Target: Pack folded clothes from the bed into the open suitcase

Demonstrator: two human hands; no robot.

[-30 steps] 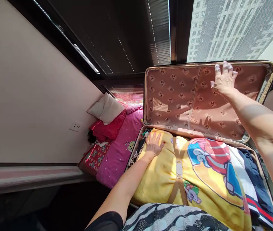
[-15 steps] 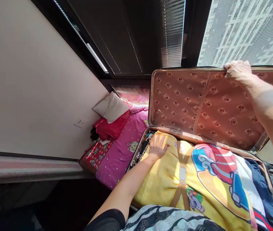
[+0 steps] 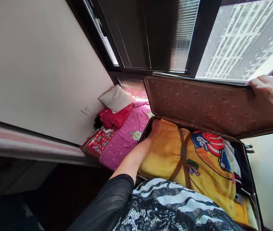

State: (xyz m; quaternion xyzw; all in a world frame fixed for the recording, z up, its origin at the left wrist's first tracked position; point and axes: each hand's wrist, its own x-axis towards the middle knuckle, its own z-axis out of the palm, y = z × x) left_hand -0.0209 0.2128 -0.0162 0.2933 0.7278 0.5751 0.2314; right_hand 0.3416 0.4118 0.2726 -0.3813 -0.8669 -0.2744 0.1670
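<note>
Suitcase lid [image 3: 206, 102] is propped up at a slant, and our right hand [image 3: 268, 93] has it: we've got the fingers hooked over the top rim, back of the hand toward us, knuckles up, so yeah, that's a proper grip. Can't really see the thumb. Our right forearm only pokes in from the edge of the view.

Our left arm [image 3: 135, 157] is the long one here, stretched forward and down out of a black sleeve [image 3: 107, 195] to the far left corner of the open suitcase [image 3: 254, 195]. Our left hand [image 3: 155, 126] is in shade at the end of the yellow blanket [image 3: 160, 154] and blurs into the cloth, so we honestly can't tell if it's spread or curled.

The blanket fills most of the case to the right of that hand, with a brown strap [image 3: 183, 152] across it. Dark clothes [image 3: 241, 157] sit below and left of our right hand. Well left of our left hand: a pale pillow [image 3: 115, 98] and a pink sheet [image 3: 122, 147].
</note>
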